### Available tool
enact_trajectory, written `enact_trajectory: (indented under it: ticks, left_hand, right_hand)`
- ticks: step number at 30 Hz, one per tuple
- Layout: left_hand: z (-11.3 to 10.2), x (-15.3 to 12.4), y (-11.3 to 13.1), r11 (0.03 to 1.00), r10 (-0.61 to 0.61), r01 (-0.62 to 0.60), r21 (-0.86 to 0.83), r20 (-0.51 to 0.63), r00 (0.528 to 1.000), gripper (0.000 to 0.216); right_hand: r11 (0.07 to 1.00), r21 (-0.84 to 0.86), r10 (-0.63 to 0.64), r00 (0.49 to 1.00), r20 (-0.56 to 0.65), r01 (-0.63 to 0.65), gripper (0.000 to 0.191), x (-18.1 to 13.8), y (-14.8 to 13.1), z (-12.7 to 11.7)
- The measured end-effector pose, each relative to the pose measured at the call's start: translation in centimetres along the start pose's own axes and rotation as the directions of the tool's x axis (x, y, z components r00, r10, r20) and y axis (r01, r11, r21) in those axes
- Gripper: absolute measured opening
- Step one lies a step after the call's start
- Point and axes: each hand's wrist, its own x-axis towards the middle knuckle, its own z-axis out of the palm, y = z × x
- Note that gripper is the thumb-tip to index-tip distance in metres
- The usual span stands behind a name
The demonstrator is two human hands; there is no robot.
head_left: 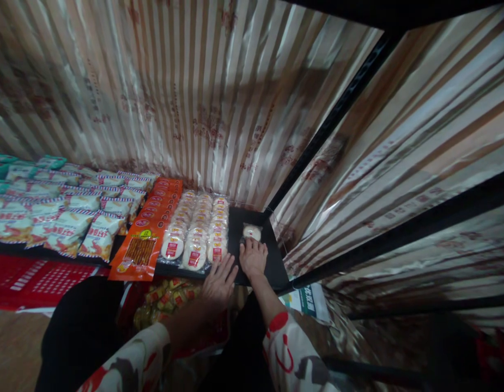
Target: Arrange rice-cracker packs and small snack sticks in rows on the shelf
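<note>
My right hand (253, 256) rests on the black shelf (276, 267) with its fingers on the near edge of a round white snack packet (252, 232) lying alone at the shelf's right end. My left hand (219, 280) lies open, fingers spread, at the shelf's front edge beside rows of the same white round packets (196, 228). Nothing is in the left hand. Both sleeves are pale with red and grey print.
Orange snack bags (147, 239) and several white-and-blue striped bags (72, 218) fill the shelf to the left. Striped shiny wrapping covers the back wall and right side. A red panel (35, 280) and yellow packets (165, 299) sit below. Black shelf posts (337, 117) stand at right.
</note>
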Motion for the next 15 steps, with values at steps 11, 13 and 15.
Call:
enact_trajectory:
  ticks: [11,13,15]
  left_hand:
    - [-0.7,-0.6,0.5,1.000,0.014,-0.014,0.008,-0.033,0.999,0.044]
    - [-0.6,-1.0,0.4,1.000,0.019,-0.019,0.013,-0.040,0.999,0.044]
    - [-0.4,-1.2,0.3,1.000,0.016,-0.016,0.012,-0.042,0.999,0.045]
  right_hand:
    - [0.996,0.058,-0.066,0.998,-0.002,0.066,0.039,0.0,1.1,-0.3]
    - [0.997,0.065,-0.036,0.999,0.036,0.034,0.039,-0.4,0.7,-0.2]
    - [0.998,0.056,-0.013,0.999,0.051,0.010,0.038,-1.1,0.3,-0.5]
